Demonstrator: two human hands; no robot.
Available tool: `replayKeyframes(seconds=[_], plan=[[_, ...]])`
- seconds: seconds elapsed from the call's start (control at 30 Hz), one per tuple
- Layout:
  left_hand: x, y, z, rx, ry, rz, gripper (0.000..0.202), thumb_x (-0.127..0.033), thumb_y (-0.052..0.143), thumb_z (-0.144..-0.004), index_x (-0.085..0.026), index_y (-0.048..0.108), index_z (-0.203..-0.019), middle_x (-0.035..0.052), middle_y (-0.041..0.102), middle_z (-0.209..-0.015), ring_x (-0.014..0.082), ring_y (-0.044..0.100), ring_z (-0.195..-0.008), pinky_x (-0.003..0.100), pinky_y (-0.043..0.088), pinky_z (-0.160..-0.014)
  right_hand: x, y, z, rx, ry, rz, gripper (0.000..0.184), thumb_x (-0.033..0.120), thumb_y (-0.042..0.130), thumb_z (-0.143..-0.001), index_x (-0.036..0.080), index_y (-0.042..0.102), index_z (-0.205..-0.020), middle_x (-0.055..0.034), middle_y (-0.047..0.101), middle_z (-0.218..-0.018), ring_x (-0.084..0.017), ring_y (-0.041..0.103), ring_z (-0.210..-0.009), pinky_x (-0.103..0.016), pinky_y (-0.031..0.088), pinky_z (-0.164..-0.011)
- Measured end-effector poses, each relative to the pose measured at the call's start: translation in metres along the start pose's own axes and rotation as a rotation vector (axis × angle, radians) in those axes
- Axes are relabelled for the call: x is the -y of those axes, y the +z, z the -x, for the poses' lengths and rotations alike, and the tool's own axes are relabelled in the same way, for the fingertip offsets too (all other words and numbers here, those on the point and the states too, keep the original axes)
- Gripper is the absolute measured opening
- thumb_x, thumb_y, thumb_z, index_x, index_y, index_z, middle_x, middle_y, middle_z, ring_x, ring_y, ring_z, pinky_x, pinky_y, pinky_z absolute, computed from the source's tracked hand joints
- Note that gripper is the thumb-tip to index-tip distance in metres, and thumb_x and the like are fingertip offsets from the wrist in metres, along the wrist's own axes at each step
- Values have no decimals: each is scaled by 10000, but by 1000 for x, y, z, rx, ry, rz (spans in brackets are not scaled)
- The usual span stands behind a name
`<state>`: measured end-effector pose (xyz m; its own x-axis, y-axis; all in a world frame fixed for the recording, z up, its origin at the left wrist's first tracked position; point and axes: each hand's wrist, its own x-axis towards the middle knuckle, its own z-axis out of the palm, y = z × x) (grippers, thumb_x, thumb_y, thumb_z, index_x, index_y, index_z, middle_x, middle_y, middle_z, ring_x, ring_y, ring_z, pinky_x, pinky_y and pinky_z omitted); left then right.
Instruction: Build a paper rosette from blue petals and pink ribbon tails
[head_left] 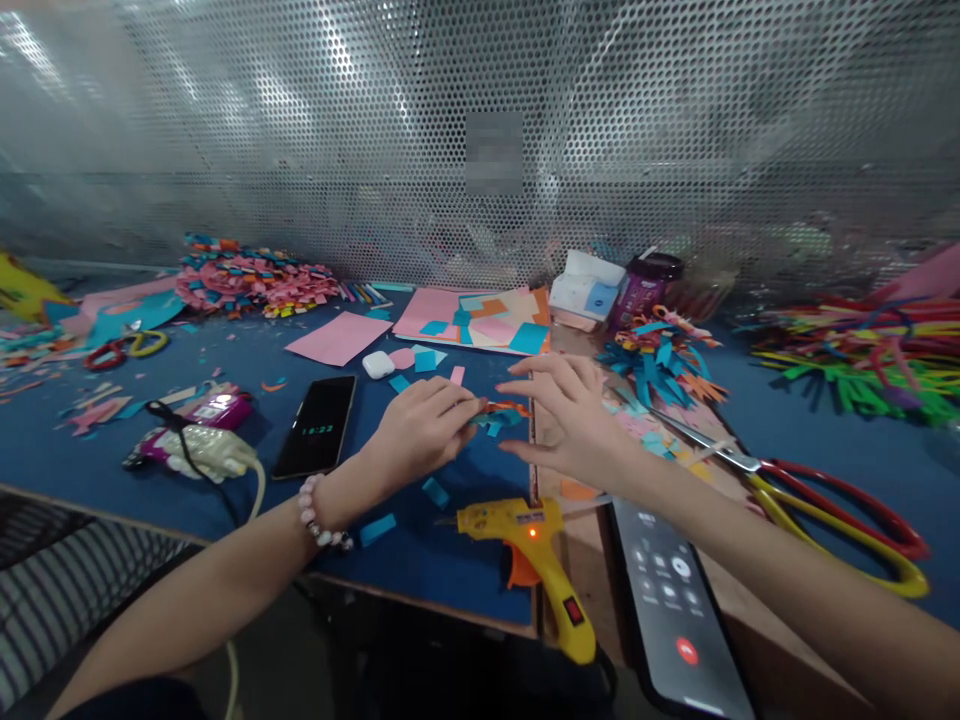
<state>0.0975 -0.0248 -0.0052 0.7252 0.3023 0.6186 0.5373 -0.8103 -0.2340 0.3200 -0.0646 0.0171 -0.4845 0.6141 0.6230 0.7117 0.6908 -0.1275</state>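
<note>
My left hand (422, 425) is closed in a pinch on a small orange and teal paper piece (504, 410) just above the blue table top (225, 440). My right hand (571, 412) hovers beside it on the right, fingers spread and bent, fingertips close to the same paper piece. A yellow glue gun (536, 555) lies below both hands at the table's front edge, its light glowing. Small blue paper squares (435, 490) lie scattered under my left wrist.
A black phone (315, 427) lies left of my left hand; another phone (671, 600) with a call screen lies under my right forearm. Red and yellow scissors (825, 510) lie at right. Paper scrap heaps (251, 278), coloured sheets (480, 320), a tissue pack (589, 285) and earbuds case (378, 364) sit behind.
</note>
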Motion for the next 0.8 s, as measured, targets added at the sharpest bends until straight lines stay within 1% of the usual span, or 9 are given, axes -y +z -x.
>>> replayKeyframes(seconds=[0.07,0.2,0.27,0.37,0.47,0.57,0.8], plan=[[-3,-4,-1,-23,34,-35,170,-188,517,-883,-126,627,-997,89,669,-908,215,590,-842,339,486,-732,1,2,3,-5,-34,72,393,365,712,-763,206,558,-1088,-119,528,-1232,-294,401,-1143,-494,327,-982],[-9,-10,-3,-128,104,-72,163,-185,535,-888,-118,614,-1014,74,660,-872,204,591,-816,327,494,-704,4,5,7,-83,-151,148,281,231,668,-781,210,535,-1028,-119,531,-1222,-291,417,-1139,-558,269,-1039],[-13,-13,-4,-171,133,-87,123,-184,552,-882,-112,619,-957,70,659,-849,205,594,-807,324,498,-696,5,5,8,-117,-205,165,269,179,659,-765,215,534,-1001,-111,544,-1203,-291,418,-1128,-578,250,-1053],[-18,-17,-6,-204,157,-101,76,-172,576,-869,-112,613,-839,58,654,-794,197,596,-774,311,502,-677,6,3,11,-136,-263,168,253,172,657,-750,219,531,-965,-101,551,-1187,-287,413,-1122,-582,249,-1062],[-21,-20,-8,-235,163,-104,70,-149,611,-843,-118,601,-780,45,645,-753,186,598,-748,295,498,-654,7,1,13,-149,-285,155,249,186,664,-743,216,528,-950,-97,547,-1187,-279,417,-1118,-578,248,-1068],[-23,-20,-8,-259,164,-113,62,-131,622,-831,-128,600,-773,36,636,-739,177,594,-738,287,492,-644,9,0,14,-167,-282,142,236,197,667,-746,215,529,-937,-89,549,-1179,-271,421,-1116,-570,238,-1079],[-25,-24,-9,-247,183,-74,42,-137,599,-841,-119,603,-803,48,633,-737,192,580,-734,303,487,-627,13,-3,14,-177,-291,131,220,159,651,-728,201,537,-912,-85,557,-1149,-265,443,-1089,-570,263,-1068]])
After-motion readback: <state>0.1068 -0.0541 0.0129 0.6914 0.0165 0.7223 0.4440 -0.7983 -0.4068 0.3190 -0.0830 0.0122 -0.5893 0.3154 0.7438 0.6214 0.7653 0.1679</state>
